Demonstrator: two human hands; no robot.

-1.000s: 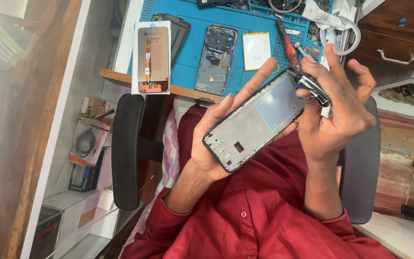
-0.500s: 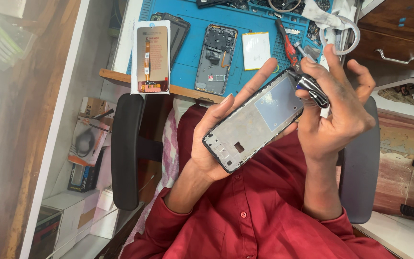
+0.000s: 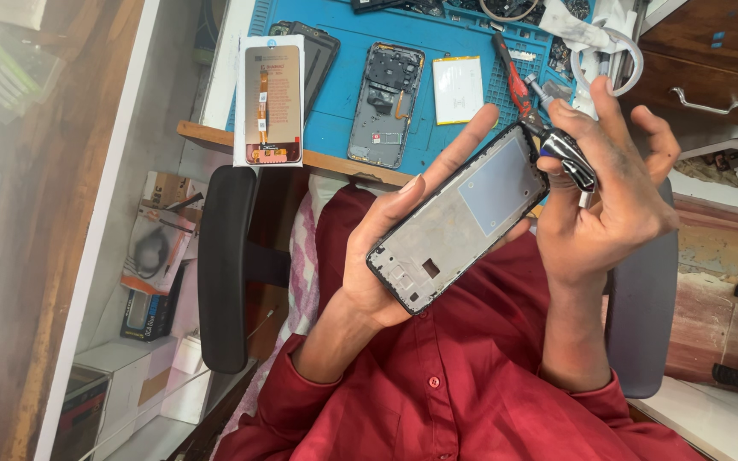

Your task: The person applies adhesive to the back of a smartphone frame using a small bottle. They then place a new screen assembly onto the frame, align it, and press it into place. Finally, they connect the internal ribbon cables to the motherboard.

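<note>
Holding: left hand cradles phone frame, fingers clamped on edges.
Tool: right hand pinches black tool at frame's top corner.
Tip: keep frame steady, light pressure.

We saw a phone frame of matt grey metal, edged in glossy black plastic, a smooth blue rubbery mat, a wooden table edge, and red cloth sleeves.

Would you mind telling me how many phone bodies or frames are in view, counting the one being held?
3. One phone frame is held in the left hand; one opened phone body and one dark phone lie on the blue mat. More may be hidden.
</note>
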